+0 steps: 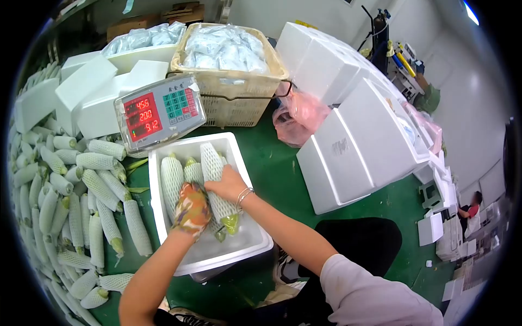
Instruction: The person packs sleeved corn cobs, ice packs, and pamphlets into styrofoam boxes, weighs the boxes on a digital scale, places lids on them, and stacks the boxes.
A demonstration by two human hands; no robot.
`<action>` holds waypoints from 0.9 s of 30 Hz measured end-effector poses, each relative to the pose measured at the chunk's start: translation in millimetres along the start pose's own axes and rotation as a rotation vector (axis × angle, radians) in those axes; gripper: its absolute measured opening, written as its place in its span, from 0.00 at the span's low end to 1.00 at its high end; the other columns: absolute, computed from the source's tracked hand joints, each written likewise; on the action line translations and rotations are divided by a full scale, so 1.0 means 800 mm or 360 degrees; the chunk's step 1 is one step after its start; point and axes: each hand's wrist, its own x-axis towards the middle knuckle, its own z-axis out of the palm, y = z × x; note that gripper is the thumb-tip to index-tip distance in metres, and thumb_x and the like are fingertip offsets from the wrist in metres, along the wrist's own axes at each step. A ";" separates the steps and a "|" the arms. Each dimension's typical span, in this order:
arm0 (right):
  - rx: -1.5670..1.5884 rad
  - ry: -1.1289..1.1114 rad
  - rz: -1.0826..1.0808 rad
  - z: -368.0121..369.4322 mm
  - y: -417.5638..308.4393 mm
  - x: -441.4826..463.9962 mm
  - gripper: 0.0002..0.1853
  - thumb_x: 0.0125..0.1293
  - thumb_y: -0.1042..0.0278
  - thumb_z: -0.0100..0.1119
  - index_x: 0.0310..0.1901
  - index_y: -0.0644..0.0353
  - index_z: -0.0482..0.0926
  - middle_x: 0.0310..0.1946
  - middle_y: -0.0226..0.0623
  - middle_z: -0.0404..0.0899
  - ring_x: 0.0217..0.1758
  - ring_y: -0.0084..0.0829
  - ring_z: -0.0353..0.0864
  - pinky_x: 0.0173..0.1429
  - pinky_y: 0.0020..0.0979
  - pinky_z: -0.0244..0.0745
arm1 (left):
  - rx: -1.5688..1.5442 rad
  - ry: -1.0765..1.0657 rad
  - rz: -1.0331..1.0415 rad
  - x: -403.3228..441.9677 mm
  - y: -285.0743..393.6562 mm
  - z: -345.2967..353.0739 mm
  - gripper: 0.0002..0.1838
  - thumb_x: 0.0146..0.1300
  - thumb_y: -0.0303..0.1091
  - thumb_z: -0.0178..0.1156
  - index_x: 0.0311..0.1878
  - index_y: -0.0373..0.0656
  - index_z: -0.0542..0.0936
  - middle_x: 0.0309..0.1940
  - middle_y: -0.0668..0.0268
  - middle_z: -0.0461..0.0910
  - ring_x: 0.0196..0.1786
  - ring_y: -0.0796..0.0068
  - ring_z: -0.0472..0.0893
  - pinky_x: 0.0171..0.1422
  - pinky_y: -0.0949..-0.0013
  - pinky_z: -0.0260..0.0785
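A white foam box (253, 239) holds several ears of corn in white foam nets. In my right hand (227, 186) is a netted ear of corn (211, 157), tilted over the others, its green end towards me. My left hand (191, 209), in a patterned glove, is closed around another netted ear of corn (193, 170) in the middle of the box; its fingers partly hide that ear. Along the box's left wall lies one more netted ear (172, 182). Behind the box, a scale display (160, 112) shows lit red digits.
Many netted ears of corn (98, 187) are heaped on the green floor at left. White foam lids (87, 89) lean behind them. A yellowish crate (231, 98) of bagged packs stands at the back. Large foam boxes (359, 146) and a pink plastic bag (299, 117) are at right.
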 end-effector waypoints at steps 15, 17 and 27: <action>0.0258 -0.0083 0.0075 -0.032 -0.013 -0.011 0.41 0.44 0.47 0.66 0.47 0.79 0.65 0.43 0.63 0.75 0.49 0.53 0.77 0.54 0.39 0.73 | 0.0196 -0.0449 -0.0917 0.098 -0.162 0.157 0.19 0.49 0.40 0.64 0.45 0.44 0.80 0.42 0.54 0.81 0.45 0.55 0.81 0.47 0.58 0.74; 0.0262 0.0032 -0.0002 -0.006 0.004 -0.007 0.41 0.44 0.49 0.66 0.48 0.81 0.65 0.42 0.62 0.75 0.48 0.53 0.77 0.53 0.38 0.73 | -0.0113 -0.0607 -0.1009 0.114 -0.146 0.128 0.25 0.45 0.43 0.68 0.47 0.43 0.78 0.40 0.56 0.82 0.44 0.58 0.81 0.47 0.59 0.74; 0.0421 -0.0001 0.0134 -0.021 -0.006 0.004 0.46 0.45 0.53 0.64 0.58 0.81 0.57 0.47 0.62 0.74 0.48 0.51 0.78 0.53 0.37 0.73 | 0.0186 -0.0660 -0.0751 0.122 -0.111 0.112 0.18 0.61 0.41 0.49 0.52 0.49 0.77 0.49 0.56 0.79 0.52 0.63 0.79 0.58 0.65 0.69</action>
